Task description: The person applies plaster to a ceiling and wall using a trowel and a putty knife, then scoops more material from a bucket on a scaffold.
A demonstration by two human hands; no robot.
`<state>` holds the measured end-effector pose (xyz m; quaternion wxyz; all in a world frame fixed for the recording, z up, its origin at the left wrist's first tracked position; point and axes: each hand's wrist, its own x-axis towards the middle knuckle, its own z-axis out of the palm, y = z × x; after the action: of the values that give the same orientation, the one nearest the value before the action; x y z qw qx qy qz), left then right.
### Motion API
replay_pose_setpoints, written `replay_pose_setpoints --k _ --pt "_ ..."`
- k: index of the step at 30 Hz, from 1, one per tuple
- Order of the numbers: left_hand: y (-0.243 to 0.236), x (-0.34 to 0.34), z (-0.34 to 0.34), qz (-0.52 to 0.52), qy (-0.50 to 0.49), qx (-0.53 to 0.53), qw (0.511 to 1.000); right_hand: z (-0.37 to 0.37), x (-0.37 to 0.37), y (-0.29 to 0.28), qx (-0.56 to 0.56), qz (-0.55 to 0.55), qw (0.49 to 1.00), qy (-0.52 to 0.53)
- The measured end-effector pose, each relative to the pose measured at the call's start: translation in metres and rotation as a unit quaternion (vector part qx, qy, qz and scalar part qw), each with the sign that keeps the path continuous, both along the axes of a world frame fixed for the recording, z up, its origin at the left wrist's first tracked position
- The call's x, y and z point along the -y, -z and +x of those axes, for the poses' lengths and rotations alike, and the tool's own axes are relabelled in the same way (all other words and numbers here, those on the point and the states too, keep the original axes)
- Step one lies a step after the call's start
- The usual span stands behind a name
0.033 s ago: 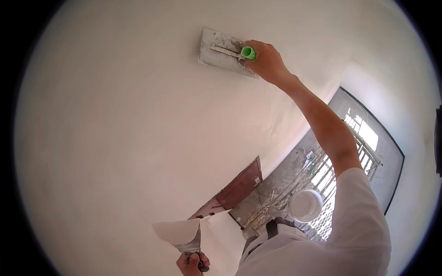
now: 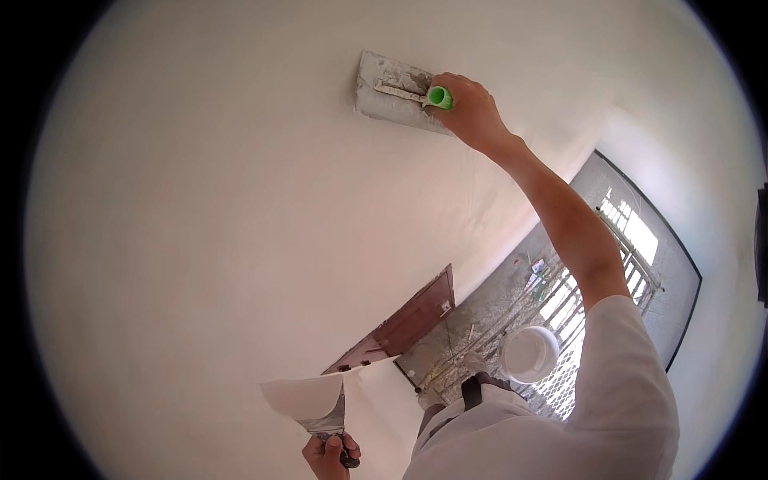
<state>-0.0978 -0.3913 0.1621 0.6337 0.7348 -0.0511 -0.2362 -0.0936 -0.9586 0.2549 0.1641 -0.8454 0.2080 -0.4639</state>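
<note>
My right hand (image 2: 475,116) is closed round the green handle of a plastering trowel (image 2: 394,90). The trowel's flat blade, smeared with plaster, lies on the pale wall surface (image 2: 224,208) at the upper middle. Low in the view, my left hand (image 2: 328,456) grips the dark handle of a putty knife (image 2: 330,422). A smooth white layer of putty (image 2: 308,397) covers much of its blade. The ends of the fingers on the trowel handle are hidden from me.
A white bucket (image 2: 530,354) stands below my right arm, by metal bars (image 2: 636,268). Left of it is a reddish-brown door (image 2: 412,316). Litter (image 2: 538,272) lies on the rough grey floor (image 2: 480,312). A dark-edged grey panel (image 2: 680,264) is at the right.
My right hand and the trowel have shifted slightly right and down across the wall. My left hand with the putty knife has moved a little up and left.
</note>
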Motion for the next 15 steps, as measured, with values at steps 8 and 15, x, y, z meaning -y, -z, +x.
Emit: replay_pose_setpoints --k 8,15 --pt "-0.001 -0.037 -0.011 0.010 -0.118 0.009 0.993 0.058 -0.118 0.182 -0.031 0.066 0.995 -0.072" --pt "-0.001 -0.060 -0.012 0.020 -0.108 -0.036 0.993 0.137 -0.299 0.256 0.014 0.157 0.975 -0.156"
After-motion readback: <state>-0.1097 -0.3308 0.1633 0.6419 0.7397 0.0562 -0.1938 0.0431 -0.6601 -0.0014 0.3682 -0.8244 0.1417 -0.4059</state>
